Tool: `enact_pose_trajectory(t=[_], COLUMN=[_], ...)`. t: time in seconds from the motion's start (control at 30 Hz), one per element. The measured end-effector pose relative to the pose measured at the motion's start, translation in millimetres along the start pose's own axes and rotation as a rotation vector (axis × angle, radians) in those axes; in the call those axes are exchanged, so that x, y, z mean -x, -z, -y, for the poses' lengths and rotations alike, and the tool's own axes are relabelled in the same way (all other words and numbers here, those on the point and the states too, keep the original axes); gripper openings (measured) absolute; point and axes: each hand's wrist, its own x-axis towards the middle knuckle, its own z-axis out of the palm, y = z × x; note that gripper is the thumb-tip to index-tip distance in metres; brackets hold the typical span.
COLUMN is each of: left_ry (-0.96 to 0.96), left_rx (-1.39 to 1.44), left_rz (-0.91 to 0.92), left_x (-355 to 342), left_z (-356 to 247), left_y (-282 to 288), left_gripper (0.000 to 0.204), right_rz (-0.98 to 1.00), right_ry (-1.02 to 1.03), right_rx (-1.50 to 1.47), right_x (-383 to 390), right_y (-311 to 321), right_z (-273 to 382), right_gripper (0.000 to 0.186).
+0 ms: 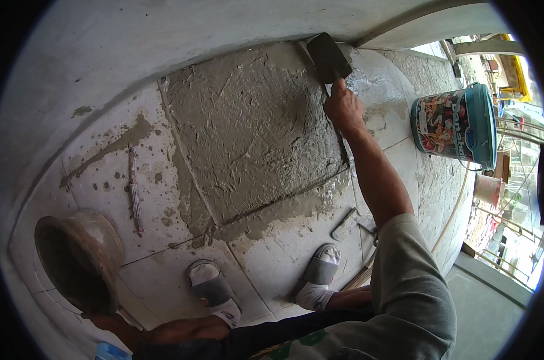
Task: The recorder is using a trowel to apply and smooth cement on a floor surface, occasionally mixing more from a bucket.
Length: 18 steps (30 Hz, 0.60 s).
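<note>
Grey mortar's [242, 132] far-right corner: your right fingers [340, 96] are gripping a dark rectangular trowel [328, 57]; left fingers [92, 316], I cannot tell.

Teal pail [445, 123]: stands to my right on the pale tiles [155, 273], pictures printed round its side
Thin rod [134, 195]: lies on spattered tiles to my left, pale and mottled
Flat tool [343, 225]: lies on the tiles on my right side, its exact kind unclear to me
Pale wall [134, 54]: rises ahead of me and on my left
Blue object [111, 351]: low on my left, cut off by the view's edge
</note>
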Motion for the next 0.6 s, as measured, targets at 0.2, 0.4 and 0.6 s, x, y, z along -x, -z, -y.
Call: enact_pose_trajectory(t=[0.2, 0.4, 0.6], left_ry=[0.016, 0.024, 0.049], left_rx=[0.042, 0.074, 0.104], left_rz=[0.013, 0.003, -0.017], left_x=[2.8, 6.3, 13.7], left_z=[-7.4, -16.4, -18.5], left_y=[17.1, 40.7, 59.5], left_gripper=[0.042, 0.042, 0.042], right_rz=[0.181, 0.184, 0.232], right_ry=[0.176, 0.131, -0.037], right_rx=[-0.192, -0.251, -0.243], right_x=[-32.5, 10.0, 51.4], right_y=[-31.3, -12.7, 3.7], right_z=[-14.6, 65.4, 64.6], right_gripper=[0.036, 0.041, 0.046])
